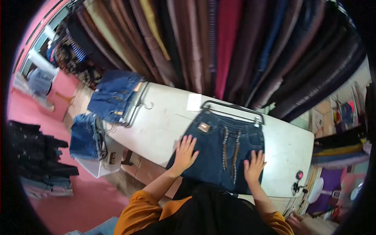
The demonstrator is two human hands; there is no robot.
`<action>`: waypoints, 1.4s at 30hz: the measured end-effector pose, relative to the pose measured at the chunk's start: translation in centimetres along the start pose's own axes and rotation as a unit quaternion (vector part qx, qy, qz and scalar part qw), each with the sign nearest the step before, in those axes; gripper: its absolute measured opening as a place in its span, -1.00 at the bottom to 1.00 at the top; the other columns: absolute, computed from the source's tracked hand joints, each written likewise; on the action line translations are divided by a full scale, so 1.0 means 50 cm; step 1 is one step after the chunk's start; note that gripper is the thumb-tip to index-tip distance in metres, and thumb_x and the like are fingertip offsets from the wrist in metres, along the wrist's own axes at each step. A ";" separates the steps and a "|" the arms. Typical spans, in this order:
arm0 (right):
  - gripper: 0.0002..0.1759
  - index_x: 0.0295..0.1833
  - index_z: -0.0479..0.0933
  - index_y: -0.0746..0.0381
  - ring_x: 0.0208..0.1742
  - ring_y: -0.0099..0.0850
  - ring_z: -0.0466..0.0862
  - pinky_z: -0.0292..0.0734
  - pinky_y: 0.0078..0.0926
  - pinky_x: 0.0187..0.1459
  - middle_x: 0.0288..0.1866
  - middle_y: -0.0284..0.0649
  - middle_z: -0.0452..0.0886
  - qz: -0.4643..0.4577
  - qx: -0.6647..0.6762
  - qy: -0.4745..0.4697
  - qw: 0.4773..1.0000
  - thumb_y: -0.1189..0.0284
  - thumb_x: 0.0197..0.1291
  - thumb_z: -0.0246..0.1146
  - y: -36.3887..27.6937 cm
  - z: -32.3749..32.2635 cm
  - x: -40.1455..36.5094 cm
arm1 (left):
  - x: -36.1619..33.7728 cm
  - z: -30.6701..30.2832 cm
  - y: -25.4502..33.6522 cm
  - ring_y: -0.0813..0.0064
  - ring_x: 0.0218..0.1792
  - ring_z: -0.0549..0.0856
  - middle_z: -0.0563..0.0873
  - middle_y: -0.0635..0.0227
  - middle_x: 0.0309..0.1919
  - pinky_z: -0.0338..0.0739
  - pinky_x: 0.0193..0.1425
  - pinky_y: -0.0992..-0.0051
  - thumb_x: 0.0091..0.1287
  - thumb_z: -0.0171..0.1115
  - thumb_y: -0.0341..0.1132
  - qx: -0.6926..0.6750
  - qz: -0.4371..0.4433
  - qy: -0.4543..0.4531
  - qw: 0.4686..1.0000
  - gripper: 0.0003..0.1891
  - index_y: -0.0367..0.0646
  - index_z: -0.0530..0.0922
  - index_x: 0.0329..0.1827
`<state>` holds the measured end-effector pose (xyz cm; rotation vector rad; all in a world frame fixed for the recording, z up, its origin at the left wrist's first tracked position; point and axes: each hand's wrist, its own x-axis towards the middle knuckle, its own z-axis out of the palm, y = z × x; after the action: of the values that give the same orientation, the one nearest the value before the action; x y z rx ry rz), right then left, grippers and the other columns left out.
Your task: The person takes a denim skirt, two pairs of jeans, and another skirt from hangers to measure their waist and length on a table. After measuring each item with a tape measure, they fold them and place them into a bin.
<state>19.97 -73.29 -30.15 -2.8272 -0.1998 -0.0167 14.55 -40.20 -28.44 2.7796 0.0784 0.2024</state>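
Note:
A dark blue denim garment (211,156) lies flat on the white table (156,105), its waist at the far side. Two patterned drawstrings (225,147) hang down its front, and a small tag (203,126) sits near the left pocket. Its waistband is clipped to a black hanger (233,106). My left hand (185,154) rests flat on the garment's left side, fingers spread. On the right side lies my right hand (254,166), open and palm down. My body hides the garment's lower end.
Folded jeans on hangers (113,96) lie at the table's left end, beside a white bin (96,166) with more denim (86,137). A row of hanging trousers (196,47) lines the far edge. A white paper (194,102) lies near the hanger.

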 end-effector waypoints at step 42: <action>-0.39 0.06 0.41 0.31 -0.17 -0.21 0.63 0.53 -0.33 -0.16 -0.13 -0.04 0.58 0.213 0.147 0.055 0.964 0.30 -0.14 0.39 0.467 -0.141 0.020 | 0.006 0.043 0.037 -0.12 0.27 0.27 0.29 -0.11 0.28 0.13 0.34 0.09 0.06 0.23 -0.42 0.010 -0.117 0.139 0.983 -0.38 -0.33 0.28 0.25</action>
<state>24.28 -97.32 -30.42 -2.5048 0.3983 -0.0452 15.20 -42.66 -29.73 2.7123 0.4744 0.5296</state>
